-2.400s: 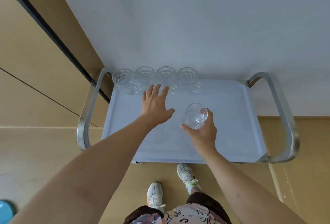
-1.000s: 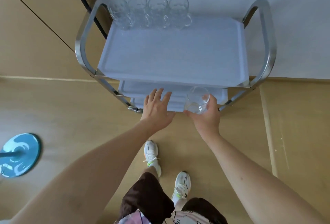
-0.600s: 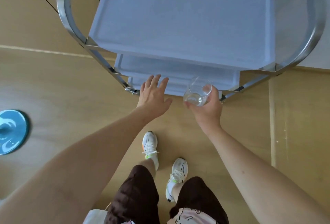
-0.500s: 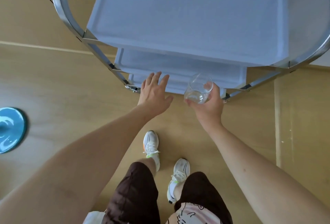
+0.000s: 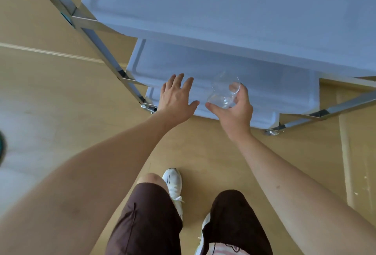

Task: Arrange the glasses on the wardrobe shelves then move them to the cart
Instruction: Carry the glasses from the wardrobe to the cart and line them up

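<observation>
I've got the glass (image 5: 223, 94) curled in my right hand (image 5: 234, 112), tilted, at the front edge of the cart (image 5: 203, 10)'s middle tray (image 5: 274, 84). My left hand (image 5: 176, 100) is spread flat, empty. I'd level the glass, slide it under the top tray and set it down gently. There are 3 blue trays in a steel frame (image 5: 97, 43) on a tan floor (image 5: 50, 92).
</observation>
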{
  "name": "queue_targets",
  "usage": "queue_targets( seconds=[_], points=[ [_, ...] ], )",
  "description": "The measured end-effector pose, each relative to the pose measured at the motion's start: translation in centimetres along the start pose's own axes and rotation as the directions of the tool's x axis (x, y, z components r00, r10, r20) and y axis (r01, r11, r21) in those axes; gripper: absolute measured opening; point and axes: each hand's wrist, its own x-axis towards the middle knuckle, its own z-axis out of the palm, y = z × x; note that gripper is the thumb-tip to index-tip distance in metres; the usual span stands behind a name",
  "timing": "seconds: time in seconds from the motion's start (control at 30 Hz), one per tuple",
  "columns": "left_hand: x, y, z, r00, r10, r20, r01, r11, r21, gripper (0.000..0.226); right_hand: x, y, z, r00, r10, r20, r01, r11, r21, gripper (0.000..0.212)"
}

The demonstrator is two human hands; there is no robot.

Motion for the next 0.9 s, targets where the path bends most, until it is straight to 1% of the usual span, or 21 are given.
queue_targets(
  seconds=[0.17,0.37,0.53,0.6,0.77,0.9],
  points=[
    [3.5,-1.5,1.4,0.997,0.01,-0.077,-0.008,1.0,0.026,0.075,3.5,1.5,2.3,0.995,-0.102,-0.016,0.102,0.995,0.022,0.084],
    [6.4,-2.4,3.4,0.976,0.065,-0.209,-0.059,0.998,0.037,0.068,6.8,3.1,4.1,0.977,-0.204,-0.069,0.207,0.977,0.042,0.084],
    [8.5,-3.5,4.6,0.955,0.062,-0.29,-0.054,0.998,0.035,0.067,9.4,3.9,5.1,0.959,-0.27,-0.091,0.275,0.96,0.048,0.094],
    [9.3,-3.8,5.1,0.948,0.044,-0.316,-0.046,0.999,0.004,0.066,10.3,4.1,5.4,0.955,-0.28,-0.099,0.286,0.957,0.051,0.096],
    [11.0,-3.9,6.3,0.945,-0.052,-0.322,0.007,0.991,-0.137,0.065,11.5,4.0,6.1,0.95,-0.289,-0.117,0.297,0.952,0.067,0.096],
    [12.7,-4.3,6.8,0.951,-0.064,-0.304,0.021,0.989,-0.144,0.063,12.7,3.8,6.8,0.945,-0.299,-0.135,0.312,0.946,0.086,0.091]
  ],
)
